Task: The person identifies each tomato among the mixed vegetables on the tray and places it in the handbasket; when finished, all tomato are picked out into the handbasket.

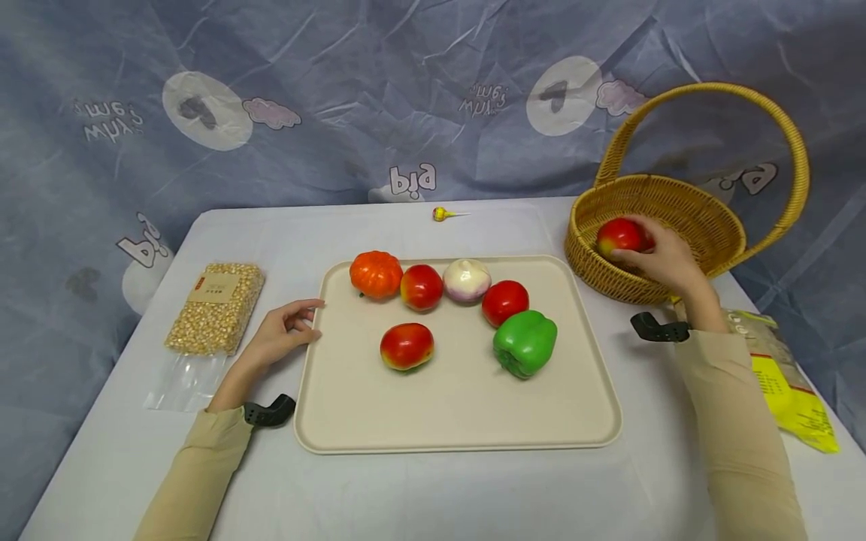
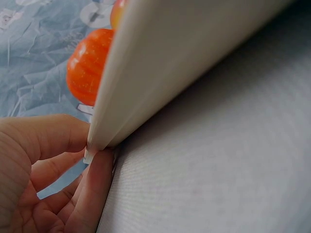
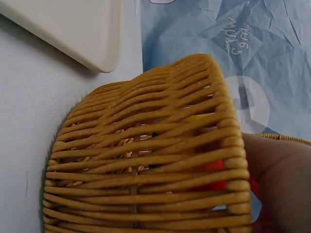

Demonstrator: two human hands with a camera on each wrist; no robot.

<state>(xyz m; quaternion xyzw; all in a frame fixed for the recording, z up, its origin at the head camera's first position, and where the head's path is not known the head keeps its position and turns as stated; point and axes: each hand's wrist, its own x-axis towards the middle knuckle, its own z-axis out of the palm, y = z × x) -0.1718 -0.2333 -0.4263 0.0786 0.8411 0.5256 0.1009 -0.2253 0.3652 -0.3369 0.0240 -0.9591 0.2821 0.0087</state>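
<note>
In the head view, my right hand [image 1: 659,252] reaches into the wicker basket [image 1: 588,259] and holds a red-and-yellow fruit [image 1: 617,234] between thumb and fingers. The basket's woven side hides most of that fruit in the right wrist view. My left hand [image 1: 280,330] is at the left rim of the beige tray [image 1: 460,421]; the left wrist view shows thumb and finger pinching the rim. On the tray lie an orange pumpkin [image 1: 376,275], a red apple-like fruit [image 1: 422,287], a white-and-purple onion-like bulb [image 1: 467,281], a red round fruit [image 1: 504,303], a green bell pepper [image 1: 525,343] and an oval red-yellow fruit [image 1: 407,346].
A clear bag of corn kernels [image 1: 219,308] lies left of the tray. Behind the tray is a small yellow lollipop [image 1: 443,214]. A yellow packet [image 1: 785,383] lies beside the right forearm. The basket's tall handle [image 1: 798,158] arches above it. Blue printed cloth [image 1: 365,98] hangs behind.
</note>
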